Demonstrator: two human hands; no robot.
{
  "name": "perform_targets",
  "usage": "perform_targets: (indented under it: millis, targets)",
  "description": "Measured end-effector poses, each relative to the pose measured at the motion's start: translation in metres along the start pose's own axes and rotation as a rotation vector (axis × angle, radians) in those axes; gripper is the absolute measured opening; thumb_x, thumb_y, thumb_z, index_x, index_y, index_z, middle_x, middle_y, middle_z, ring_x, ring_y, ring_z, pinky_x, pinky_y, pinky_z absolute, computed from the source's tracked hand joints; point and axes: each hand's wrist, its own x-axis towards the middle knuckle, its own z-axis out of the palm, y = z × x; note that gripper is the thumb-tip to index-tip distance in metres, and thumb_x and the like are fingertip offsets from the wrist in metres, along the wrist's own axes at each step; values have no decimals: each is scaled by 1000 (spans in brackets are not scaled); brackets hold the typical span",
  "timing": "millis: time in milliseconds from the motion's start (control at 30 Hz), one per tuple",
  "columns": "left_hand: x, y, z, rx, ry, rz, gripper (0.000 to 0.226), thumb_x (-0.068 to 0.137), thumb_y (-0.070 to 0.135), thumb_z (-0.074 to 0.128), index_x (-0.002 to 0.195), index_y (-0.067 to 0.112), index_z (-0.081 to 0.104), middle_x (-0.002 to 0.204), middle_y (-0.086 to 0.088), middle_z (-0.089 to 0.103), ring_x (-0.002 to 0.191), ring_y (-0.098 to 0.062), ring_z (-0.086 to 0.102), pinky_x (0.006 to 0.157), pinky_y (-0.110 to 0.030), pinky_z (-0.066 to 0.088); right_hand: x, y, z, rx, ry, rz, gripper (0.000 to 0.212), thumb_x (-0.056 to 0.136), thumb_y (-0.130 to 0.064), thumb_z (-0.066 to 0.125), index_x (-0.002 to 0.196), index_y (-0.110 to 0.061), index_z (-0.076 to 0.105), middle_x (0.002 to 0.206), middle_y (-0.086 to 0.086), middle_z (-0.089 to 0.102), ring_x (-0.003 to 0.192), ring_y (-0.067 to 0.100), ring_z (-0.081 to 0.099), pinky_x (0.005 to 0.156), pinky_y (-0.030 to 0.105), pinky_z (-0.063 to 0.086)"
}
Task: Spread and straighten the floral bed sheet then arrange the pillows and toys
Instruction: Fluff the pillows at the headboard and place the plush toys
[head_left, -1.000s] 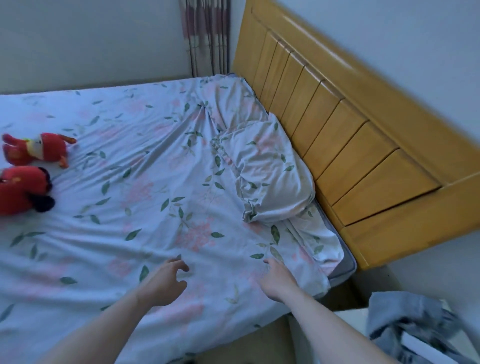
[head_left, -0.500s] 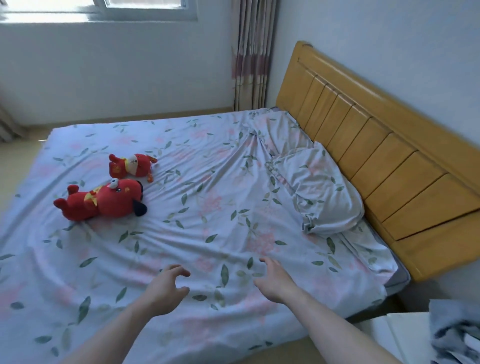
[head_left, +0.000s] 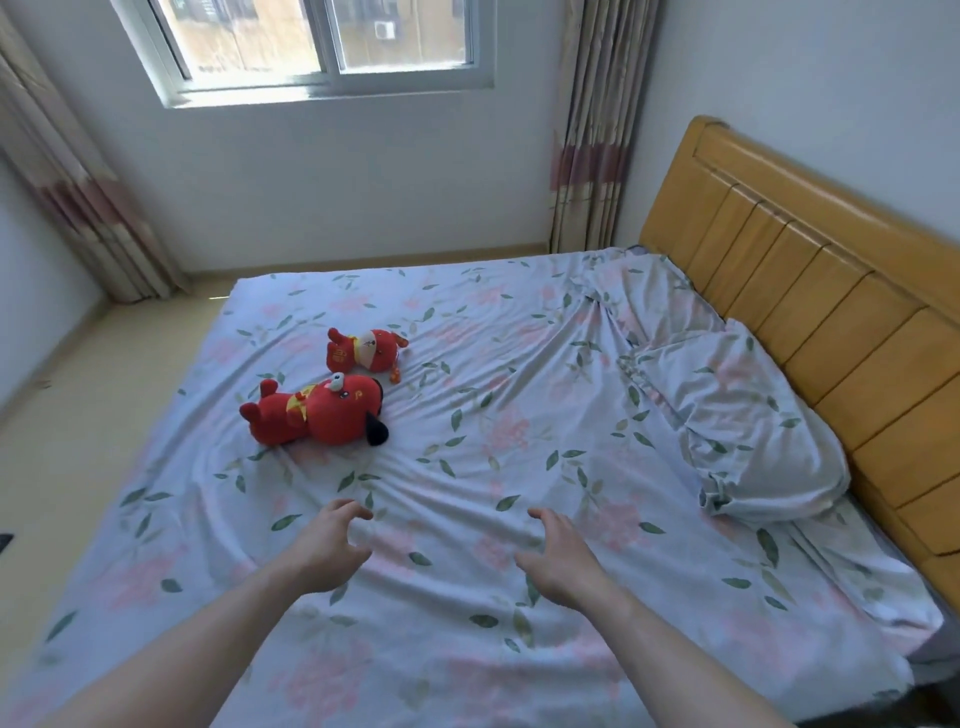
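While both hands hover over near edge of bed, left hand (head_left: 327, 551) and right hand (head_left: 563, 558) empty, fingers curled loose. Wrinkled pale-blue floral cotton bed sheet (head_left: 519, 431) covers mattress. Matching floral pillow (head_left: 753, 431) against wooden headboard (head_left: 831, 291). Large red plush toy (head_left: 317, 413) and small red plush toy (head_left: 366, 351) mid-bed, toward foot edge.

The headboard (head_left: 810, 291) runs off the frame's right edge; the window (head_left: 322, 41) is cut at the top; both forearms leave the bottom edge
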Motion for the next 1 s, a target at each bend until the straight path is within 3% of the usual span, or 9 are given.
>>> perform_targets:
  millis: [100, 200, 400, 500, 767, 867, 1000]
  targets:
    - [17, -21, -23, 43, 11, -25, 50, 90, 30, 67, 138, 29, 52, 154, 6, 32, 110, -12, 56, 91, -28, 50, 11, -20, 14, 28, -10, -4, 68, 93, -38, 53, 155, -29, 27, 159, -6, 25, 120, 16, 52, 90, 33, 50]
    - [38, -47, -44, 116, 22, -55, 53, 90, 29, 66, 141, 27, 50, 156, 4, 30, 128, -18, 50, 102, -30, 47, 27, -41, 24, 24, -5, -17, 65, 94, -37, 55, 153, -29, 30, 158, -6, 26, 113, 14, 53, 94, 34, 51]
    - [103, -105, -86, 219, -4, -95, 59, 89, 30, 64, 145, 25, 47, 155, 3, 30, 117, -15, 56, 98, -27, 46, 83, -78, 60, -9, 19, 1, 66, 95, -37, 55, 155, -27, 28, 160, -6, 25, 133, 18, 47, 106, 34, 44]
    - [146, -140, -93, 261, -18, -98, 60, 87, 30, 62, 145, 26, 46, 153, 4, 32, 123, -17, 54, 99, -28, 47, 119, -92, 89, -21, 28, 53, 65, 95, -37, 54, 154, -28, 28, 160, -7, 25, 135, 18, 45, 106, 34, 43]
    - [342, -264, -74, 313, 23, -26, 59, 82, 31, 62, 139, 25, 47, 148, 1, 35, 120, -25, 53, 98, -38, 51, 305, -88, 216, -32, 95, 147, 68, 98, -34, 52, 159, -23, 23, 163, -4, 21, 146, 18, 32, 114, 31, 33]
    - [402, -296, -56, 337, 90, -35, 79, 80, 49, 71, 148, 24, 41, 153, -2, 30, 124, -29, 51, 100, -44, 51, 357, -62, 266, -36, 84, 203, 70, 98, -38, 53, 160, -25, 23, 167, -4, 16, 151, 19, 25, 118, 33, 30]
    - [462, -318, -36, 369, 148, -85, 116, 59, 72, 78, 154, 28, 28, 157, -3, 20, 126, -34, 45, 94, -49, 53, 404, -14, 326, -90, -19, 316, 68, 96, -37, 52, 159, -30, 27, 169, 1, 10, 151, 29, 26, 117, 35, 34]
